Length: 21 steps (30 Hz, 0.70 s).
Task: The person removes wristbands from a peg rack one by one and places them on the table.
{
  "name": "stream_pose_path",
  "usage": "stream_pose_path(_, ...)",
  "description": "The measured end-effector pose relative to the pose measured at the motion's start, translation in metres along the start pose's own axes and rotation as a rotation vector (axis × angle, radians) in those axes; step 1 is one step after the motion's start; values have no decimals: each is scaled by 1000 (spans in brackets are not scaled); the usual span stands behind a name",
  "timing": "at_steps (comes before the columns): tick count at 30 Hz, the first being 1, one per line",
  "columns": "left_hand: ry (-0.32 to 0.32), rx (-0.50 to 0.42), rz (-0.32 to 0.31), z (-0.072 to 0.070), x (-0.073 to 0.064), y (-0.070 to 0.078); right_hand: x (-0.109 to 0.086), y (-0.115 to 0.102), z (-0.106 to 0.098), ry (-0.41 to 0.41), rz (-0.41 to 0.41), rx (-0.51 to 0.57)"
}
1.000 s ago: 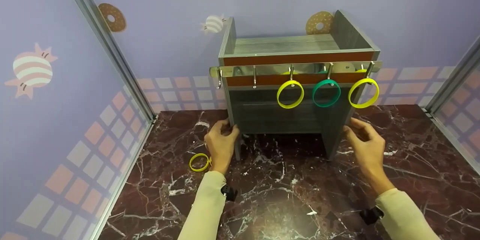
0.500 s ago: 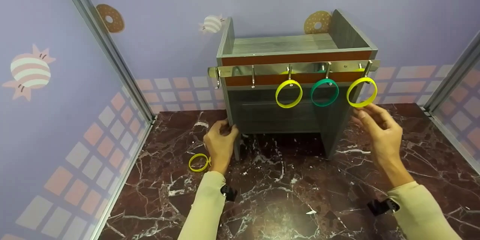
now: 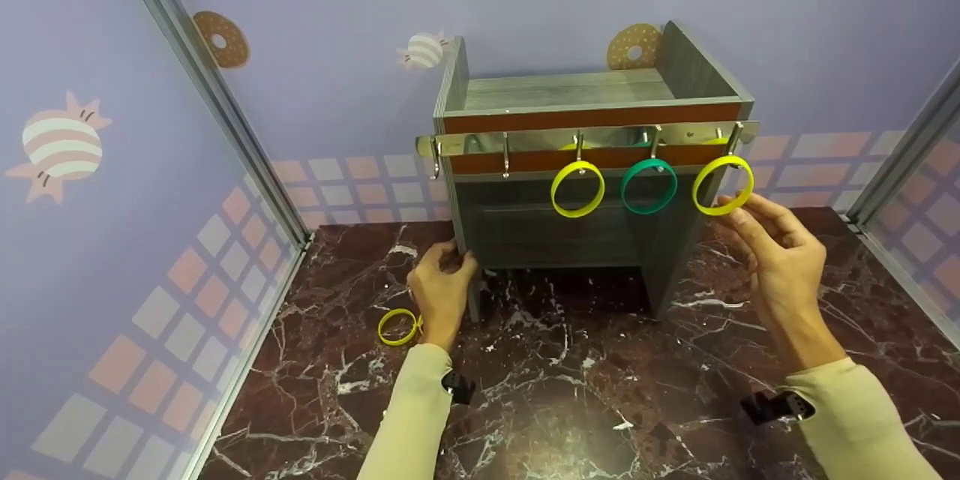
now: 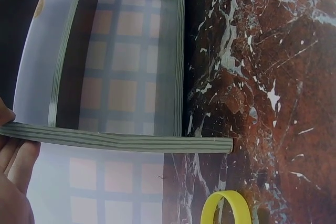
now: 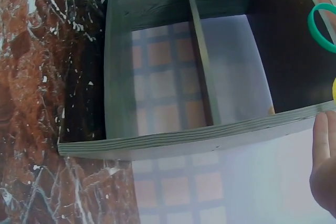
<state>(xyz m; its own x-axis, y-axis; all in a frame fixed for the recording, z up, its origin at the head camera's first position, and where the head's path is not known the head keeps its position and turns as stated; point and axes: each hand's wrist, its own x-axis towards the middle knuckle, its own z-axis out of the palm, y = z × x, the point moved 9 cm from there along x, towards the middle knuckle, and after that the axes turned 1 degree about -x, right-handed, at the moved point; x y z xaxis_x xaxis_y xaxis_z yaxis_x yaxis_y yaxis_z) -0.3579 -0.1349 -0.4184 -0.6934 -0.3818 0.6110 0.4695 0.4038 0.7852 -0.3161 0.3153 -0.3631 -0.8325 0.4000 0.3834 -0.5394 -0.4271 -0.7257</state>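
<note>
My left hand (image 3: 441, 289) grips the left side panel of a grey wooden shelf unit (image 3: 559, 236) low down; the left wrist view shows fingers (image 4: 23, 166) and thumb on either side of the panel's edge. Across the front runs a metal hook rail (image 3: 536, 139). From it hang a yellow ring (image 3: 556, 202), a green ring (image 3: 624, 195) and, at the far right, another yellow ring (image 3: 697, 199). My right hand (image 3: 787, 262) is raised to that last ring, fingertips right at its lower rim. In the right wrist view, extended fingers (image 5: 321, 140) lie beside the panel's edge.
Another yellow ring (image 3: 381, 326) lies on the dark red marbled table (image 3: 540, 405), left of my left wrist. Two hooks (image 3: 507, 157) at the rail's left end carry nothing. Patterned walls (image 3: 337, 90) stand behind and on both sides of the shelf unit.
My right hand has left the lower right side panel and moved up and right to the rightmost yellow ring. The left hand has kept its grip on the left panel.
</note>
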Motion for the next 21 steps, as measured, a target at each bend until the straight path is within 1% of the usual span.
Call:
stream_pose_path(6,-5,4,-3,0,-1,-1,2,-7,4,0,-23,13)
stream_pose_path(9,-8,3,-7,0,-1,-2,3,-10,5,16,-23,25)
stream_pose_path(16,-16,10,-11,0,-1,0,6,-21,7,47,-56,94)
stream_pose_path(21,-10,16,-12,0,-1,-1,7,-29,9,65,-80,124)
